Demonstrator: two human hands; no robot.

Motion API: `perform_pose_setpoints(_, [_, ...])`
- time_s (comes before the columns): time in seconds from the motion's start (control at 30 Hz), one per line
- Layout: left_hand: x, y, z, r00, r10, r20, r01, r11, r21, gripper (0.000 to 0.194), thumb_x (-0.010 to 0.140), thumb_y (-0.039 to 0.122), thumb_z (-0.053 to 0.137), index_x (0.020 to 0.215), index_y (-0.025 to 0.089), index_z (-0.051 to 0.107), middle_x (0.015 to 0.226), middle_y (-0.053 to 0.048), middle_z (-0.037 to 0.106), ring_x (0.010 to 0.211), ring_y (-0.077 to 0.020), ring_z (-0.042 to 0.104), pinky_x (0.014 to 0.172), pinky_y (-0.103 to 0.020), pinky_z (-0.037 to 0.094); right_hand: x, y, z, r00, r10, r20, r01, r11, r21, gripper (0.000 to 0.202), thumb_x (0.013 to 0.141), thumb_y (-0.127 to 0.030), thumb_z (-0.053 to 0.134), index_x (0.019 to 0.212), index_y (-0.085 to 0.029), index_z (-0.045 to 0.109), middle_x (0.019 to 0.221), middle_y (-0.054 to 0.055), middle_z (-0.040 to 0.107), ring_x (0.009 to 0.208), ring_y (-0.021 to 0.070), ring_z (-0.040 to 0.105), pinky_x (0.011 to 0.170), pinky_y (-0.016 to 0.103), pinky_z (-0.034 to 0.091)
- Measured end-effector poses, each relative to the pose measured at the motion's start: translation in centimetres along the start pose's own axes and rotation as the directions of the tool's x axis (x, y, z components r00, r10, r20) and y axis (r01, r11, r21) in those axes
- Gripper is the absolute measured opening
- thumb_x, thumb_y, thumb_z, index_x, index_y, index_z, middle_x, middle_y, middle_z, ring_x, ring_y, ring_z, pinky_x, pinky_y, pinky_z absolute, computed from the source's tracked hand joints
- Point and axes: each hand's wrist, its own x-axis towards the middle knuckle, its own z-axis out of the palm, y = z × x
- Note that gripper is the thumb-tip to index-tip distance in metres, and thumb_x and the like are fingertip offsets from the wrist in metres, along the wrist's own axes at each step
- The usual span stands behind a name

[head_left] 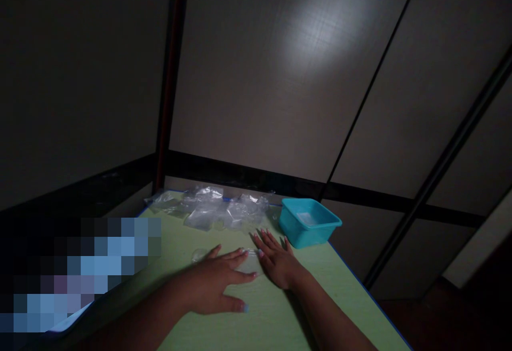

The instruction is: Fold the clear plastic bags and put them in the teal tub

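Observation:
Both hands lie on a clear plastic piece (pixel 252 255) on the green tabletop, its outline partly hidden under them. My left hand (pixel 218 281) is palm down with its fingers spread. Beside it, my right hand (pixel 277 257) rests flat with fingers stretched out, close to a turquoise plastic basket (pixel 308 233). Several crumpled clear plastic bags (pixel 212 209) lie just beyond the fingertips. What exactly the clear piece under the hands is, I cannot make out.
The green table (pixel 256 324) has a blue edge and stands against dark panelled cabinet doors (pixel 256 84). Something pale is inside the basket. A blurred-out area covers the lower left.

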Motion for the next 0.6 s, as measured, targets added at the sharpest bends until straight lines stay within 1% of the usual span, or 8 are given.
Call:
perform_pose_setpoints(0.17, [-0.1,0.1,-0.1,1.000,-0.019,0.017,0.019,1.000,0.015,0.059,0.077,0.057,0.048,0.130,0.044,0.026,0.144,-0.007,0.012,0.131,-0.0279,0.011,0.096,-0.063,0.007,0.4,1.4,0.2,0.998,0.059,0.015,-0.059,0.998,0.013,0.048,0.091,-0.045,0.010,0.137,-0.033,0.003,0.145,-0.001,0.002,0.133,0.0186,0.002,0.102,0.053,0.009])
perform_pose_setpoints(0.33, [-0.3,-0.2,0.1,0.999,-0.033,-0.001,0.033,0.998,0.047,0.061,0.075,0.061,0.047,0.130,0.043,0.026,0.144,-0.009,0.005,0.131,-0.0286,0.005,0.097,-0.062,0.007,0.3,1.4,0.0,0.998,0.065,0.001,-0.065,0.998,0.008,0.049,0.091,-0.043,0.012,0.138,-0.030,0.005,0.145,0.001,0.006,0.133,0.0179,0.004,0.103,0.051,0.009])
perform_pose_setpoints(0.4, [-0.3,-0.3,0.2,0.999,-0.039,-0.027,0.041,0.997,0.069,0.064,0.073,0.063,0.046,0.130,0.043,0.026,0.144,-0.008,0.006,0.131,-0.0289,0.004,0.097,-0.061,0.007,0.1,1.0,-0.3,0.997,0.058,-0.055,-0.058,0.998,-0.013,0.049,0.091,-0.042,0.013,0.138,-0.029,0.006,0.145,0.001,0.005,0.133,0.0177,0.003,0.104,0.050,0.006])
perform_pose_setpoints(0.5, [-0.2,-0.4,0.2,0.995,-0.058,-0.086,0.066,0.993,0.094,0.068,0.074,0.064,0.044,0.133,0.038,0.022,0.144,-0.007,0.014,0.132,-0.0266,0.009,0.100,-0.059,0.006,-0.2,0.0,-0.7,0.983,-0.001,-0.183,-0.005,1.000,-0.029,0.051,0.091,-0.040,0.014,0.139,-0.026,0.002,0.145,0.000,-0.001,0.133,0.0170,-0.001,0.105,0.048,0.002])
perform_pose_setpoints(0.53, [-0.2,-0.4,0.2,0.991,-0.075,-0.114,0.086,0.991,0.099,0.068,0.076,0.063,0.041,0.134,0.035,0.021,0.143,-0.007,0.016,0.132,-0.0252,0.011,0.101,-0.058,0.006,-0.3,-0.4,-0.7,0.980,-0.029,-0.198,0.025,0.999,-0.022,0.051,0.092,-0.040,0.014,0.138,-0.026,0.000,0.145,0.000,-0.001,0.133,0.0168,-0.002,0.105,0.048,0.001])
perform_pose_setpoints(0.6, [0.2,-0.5,0.5,0.972,-0.138,-0.188,0.161,0.980,0.114,0.063,0.082,0.060,0.032,0.136,0.029,0.021,0.143,-0.007,0.018,0.132,-0.0227,0.012,0.103,-0.054,0.006,-0.4,-1.1,-0.5,0.981,-0.088,-0.173,0.090,0.996,0.007,0.051,0.092,-0.040,0.015,0.138,-0.026,-0.002,0.145,0.000,-0.001,0.133,0.0167,-0.001,0.106,0.047,0.002])
